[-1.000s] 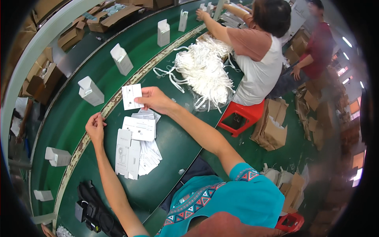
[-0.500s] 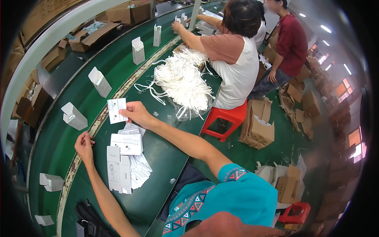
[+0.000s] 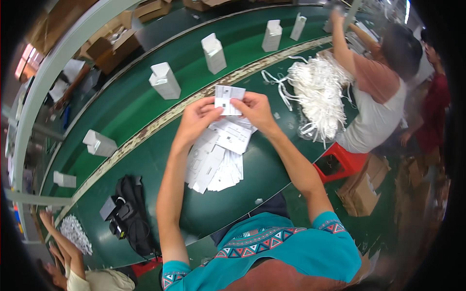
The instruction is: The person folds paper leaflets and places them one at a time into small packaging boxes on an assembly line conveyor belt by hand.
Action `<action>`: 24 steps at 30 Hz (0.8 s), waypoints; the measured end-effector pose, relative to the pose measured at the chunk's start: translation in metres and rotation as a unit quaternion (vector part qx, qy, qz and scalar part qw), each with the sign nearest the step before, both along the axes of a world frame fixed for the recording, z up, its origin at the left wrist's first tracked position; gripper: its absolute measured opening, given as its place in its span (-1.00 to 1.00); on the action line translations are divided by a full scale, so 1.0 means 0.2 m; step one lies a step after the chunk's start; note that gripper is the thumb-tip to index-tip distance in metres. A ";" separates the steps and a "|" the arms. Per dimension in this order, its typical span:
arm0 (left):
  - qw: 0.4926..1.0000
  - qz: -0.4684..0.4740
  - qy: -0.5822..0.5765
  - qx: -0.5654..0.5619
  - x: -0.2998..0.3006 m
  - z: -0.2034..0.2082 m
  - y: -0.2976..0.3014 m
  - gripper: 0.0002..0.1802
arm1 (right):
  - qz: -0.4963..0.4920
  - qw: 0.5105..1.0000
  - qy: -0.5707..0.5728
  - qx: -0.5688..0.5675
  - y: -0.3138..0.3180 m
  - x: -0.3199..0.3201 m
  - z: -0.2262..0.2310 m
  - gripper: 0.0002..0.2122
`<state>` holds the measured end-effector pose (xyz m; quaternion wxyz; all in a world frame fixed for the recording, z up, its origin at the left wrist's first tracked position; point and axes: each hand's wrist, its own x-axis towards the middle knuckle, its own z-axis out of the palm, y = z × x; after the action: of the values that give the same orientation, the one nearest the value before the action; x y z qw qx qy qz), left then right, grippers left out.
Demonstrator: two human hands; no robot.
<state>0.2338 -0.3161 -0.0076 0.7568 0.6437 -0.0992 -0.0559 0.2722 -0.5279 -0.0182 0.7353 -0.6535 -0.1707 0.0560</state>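
A small white printed leaflet [image 3: 228,98] is held up between my two hands, above the far edge of a paper pile. My left hand [image 3: 197,118] pinches its left side, and my right hand [image 3: 256,110] grips the right side with the thumb lying across the front. Under my hands, loose leaflets [image 3: 228,172] lie fanned out on the green table. A white printed card piece [image 3: 200,157], like a flattened carton, rests at the left of the pile. Just beyond my hands stands an open-topped white box [image 3: 165,81] on the green belt.
More open white boxes [image 3: 214,54] are spaced along the belt [image 3: 131,109]. White cords [image 3: 320,92] lie heaped at the right, beside a seated co-worker [image 3: 378,97]. A black bag [image 3: 133,213] sits at the left; another person [image 3: 92,279] works at lower left.
My left hand has come over from the belt's edge and now grips the leaflet together with my right hand. The view has swung, shifting the scene and bringing in a person at lower left.
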 end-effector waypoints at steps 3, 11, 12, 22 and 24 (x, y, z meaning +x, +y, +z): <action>0.999 0.028 0.028 0.013 -0.01 -0.01 0.01 -0.68 | 0.033 0.999 0.008 0.002 0.02 0.01 -0.02 -0.81; 0.997 0.054 0.058 -0.024 -0.02 0.01 0.04 -0.77 | 0.061 0.995 -0.077 -0.030 0.05 -0.02 0.02 -0.74; 0.996 0.059 0.057 -0.022 -0.02 0.01 0.04 -0.77 | 0.074 0.994 -0.078 -0.025 0.05 -0.02 0.01 -0.73; 0.991 0.015 0.089 -0.101 -0.01 -0.01 0.06 -0.65 | 0.065 0.980 -0.174 -0.068 0.05 -0.01 -0.01 -0.65; 0.986 0.005 0.116 -0.123 -0.01 0.03 0.07 -0.67 | 0.047 0.970 -0.221 -0.096 0.05 -0.01 -0.01 -0.65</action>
<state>0.2322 -0.3022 -0.0018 0.8367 0.5356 -0.0136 -0.1133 0.2705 -0.5177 -0.0195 0.6101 -0.7083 -0.3529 -0.0394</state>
